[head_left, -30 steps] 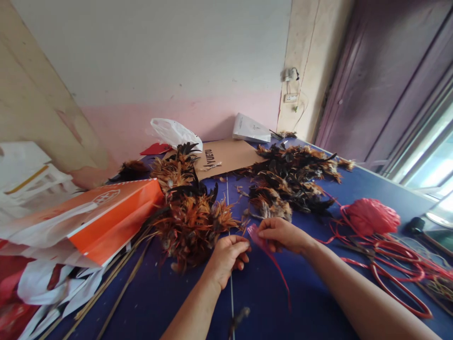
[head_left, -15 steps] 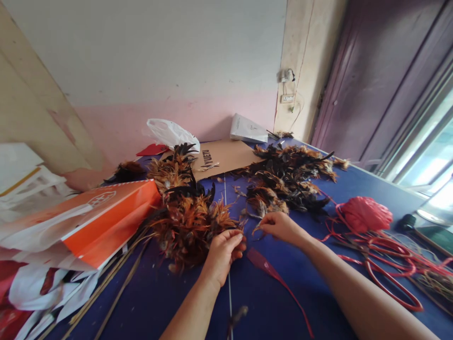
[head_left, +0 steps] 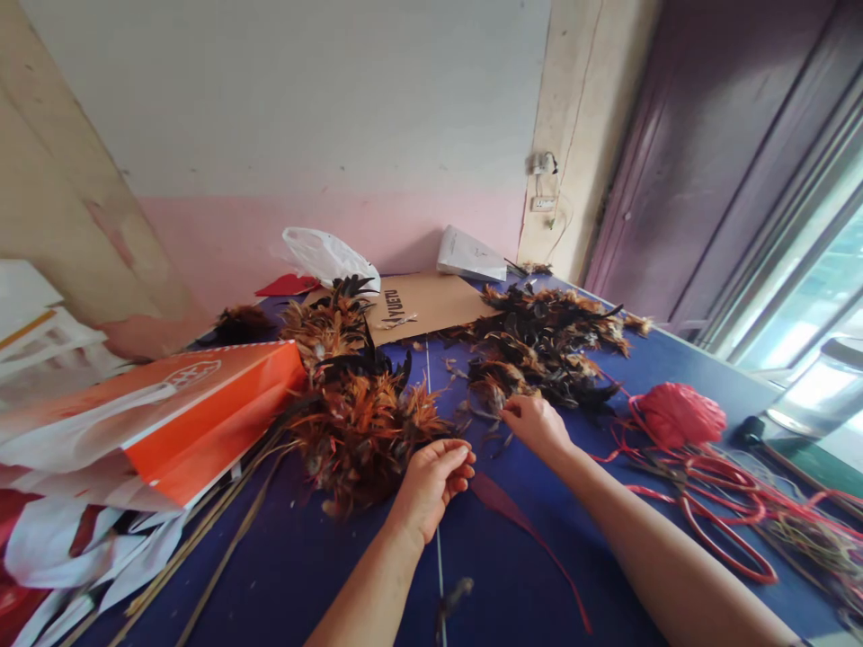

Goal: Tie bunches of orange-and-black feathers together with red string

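Observation:
My left hand (head_left: 438,481) is closed in a pinch beside a bushy bunch of orange-brown and black feathers (head_left: 364,422); whatever lies between its fingertips is too small to make out. Thumb and fingers of my right hand (head_left: 538,424) are drawn together at the near edge of a loose pile of brown and black feathers (head_left: 546,337). Its fingertips cover anything they may grip. Small feather scraps (head_left: 497,438) lie just below that hand. Between my forearms a red plastic strip (head_left: 516,512) trails over the blue table (head_left: 499,584).
To the left lie an orange paper bag (head_left: 216,440) and thin sticks (head_left: 209,530). A ball of red plastic twine (head_left: 682,415) and red-handled scissors (head_left: 728,539) are at right. Behind sit flat cardboard (head_left: 431,301), a white plastic bag (head_left: 330,256) and a grey-white package (head_left: 470,254).
My right hand has moved up and slightly right, from the feather scraps to the pile's edge; a wisp at its fingertips now lies below it. My left hand has barely shifted.

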A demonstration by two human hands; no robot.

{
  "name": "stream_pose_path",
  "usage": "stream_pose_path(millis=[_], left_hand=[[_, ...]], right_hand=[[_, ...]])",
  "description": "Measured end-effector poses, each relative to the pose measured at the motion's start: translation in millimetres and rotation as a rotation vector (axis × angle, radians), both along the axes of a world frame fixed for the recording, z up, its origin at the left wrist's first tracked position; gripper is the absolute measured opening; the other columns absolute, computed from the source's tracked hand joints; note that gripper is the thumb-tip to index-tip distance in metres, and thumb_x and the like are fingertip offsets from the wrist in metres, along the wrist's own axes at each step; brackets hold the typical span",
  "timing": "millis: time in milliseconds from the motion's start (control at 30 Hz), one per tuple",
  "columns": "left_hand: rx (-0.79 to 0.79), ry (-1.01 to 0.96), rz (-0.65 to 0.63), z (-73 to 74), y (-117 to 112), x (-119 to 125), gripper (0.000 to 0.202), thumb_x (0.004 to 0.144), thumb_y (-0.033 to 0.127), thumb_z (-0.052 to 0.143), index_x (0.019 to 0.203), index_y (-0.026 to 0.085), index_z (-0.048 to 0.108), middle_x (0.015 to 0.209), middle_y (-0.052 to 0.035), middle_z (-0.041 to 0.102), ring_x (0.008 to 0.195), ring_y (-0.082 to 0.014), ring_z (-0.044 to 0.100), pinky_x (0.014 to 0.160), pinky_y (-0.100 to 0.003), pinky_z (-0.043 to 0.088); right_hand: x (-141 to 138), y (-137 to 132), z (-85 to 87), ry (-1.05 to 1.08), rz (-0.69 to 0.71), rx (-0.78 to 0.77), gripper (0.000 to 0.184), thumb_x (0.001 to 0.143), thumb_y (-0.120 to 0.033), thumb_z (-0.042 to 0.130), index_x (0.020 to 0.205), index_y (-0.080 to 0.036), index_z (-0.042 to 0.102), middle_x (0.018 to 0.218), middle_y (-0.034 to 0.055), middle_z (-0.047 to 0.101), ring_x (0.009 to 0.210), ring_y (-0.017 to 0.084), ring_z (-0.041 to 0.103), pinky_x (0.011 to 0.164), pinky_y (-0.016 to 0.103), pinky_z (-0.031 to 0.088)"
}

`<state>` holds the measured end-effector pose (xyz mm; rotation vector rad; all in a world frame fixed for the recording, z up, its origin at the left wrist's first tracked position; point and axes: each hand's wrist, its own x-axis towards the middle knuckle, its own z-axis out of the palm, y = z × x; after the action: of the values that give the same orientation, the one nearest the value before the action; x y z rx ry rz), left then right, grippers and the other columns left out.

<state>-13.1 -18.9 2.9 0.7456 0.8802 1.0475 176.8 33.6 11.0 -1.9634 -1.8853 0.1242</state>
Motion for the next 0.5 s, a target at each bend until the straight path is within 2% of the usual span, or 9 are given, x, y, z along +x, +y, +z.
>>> stream_pose_path(millis=[200,300,400,500], left_hand=[[-0.01,0.008,-0.023,-2.9,-0.3,2.3,0.012,0.065,0.017,0.064,0.075,0.012,0.061,0.067,-0.0039,0.061,0.052,-0.0062,0.054,0.045,-0.014,0.04],[-0.007,0.009,-0.029,-4.7,0.7,1.4,0.013,0.065,0.018,0.065,0.076,0.012,0.061,0.068,-0.0038,0.062,0.052,-0.0063,0.054,0.045,-0.015,0.041],[0.003,0.004,-0.038,-5.5,0.8,0.2,0.013,0.065,0.018,0.065,0.076,0.012,0.061,0.068,-0.0037,0.062,0.052,-0.0062,0.054,0.045,-0.015,0.04],[-0.004,0.0,-0.036,-4.7,0.1,-0.5,0.013,0.066,0.018,0.064,0.077,0.011,0.061,0.068,-0.0036,0.062,0.052,-0.0059,0.054,0.045,-0.014,0.04]], right_hand=[[3.9,6.3,7.3,-0.064,-0.027,-0.04,0.023,0.077,-0.03,0.046,0.075,-0.024,0.068,0.076,0.0036,0.067,0.074,0.016,0.06,0.058,0.023,0.035],[0.7,11.4,8.6,-0.083,-0.045,-0.064,0.029,0.078,-0.039,0.046,0.074,-0.022,0.069,0.076,0.0064,0.067,0.075,0.018,0.06,0.057,0.023,0.036],[-8.2,15.0,7.5,-0.114,-0.069,-0.094,0.036,0.072,-0.049,0.05,0.074,-0.018,0.068,0.08,0.0108,0.066,0.078,0.023,0.06,0.059,0.027,0.039],[-16.6,16.2,3.2,-0.121,-0.079,-0.105,0.029,0.069,-0.041,0.055,0.076,-0.016,0.067,0.083,0.0136,0.065,0.081,0.025,0.06,0.063,0.03,0.04]])
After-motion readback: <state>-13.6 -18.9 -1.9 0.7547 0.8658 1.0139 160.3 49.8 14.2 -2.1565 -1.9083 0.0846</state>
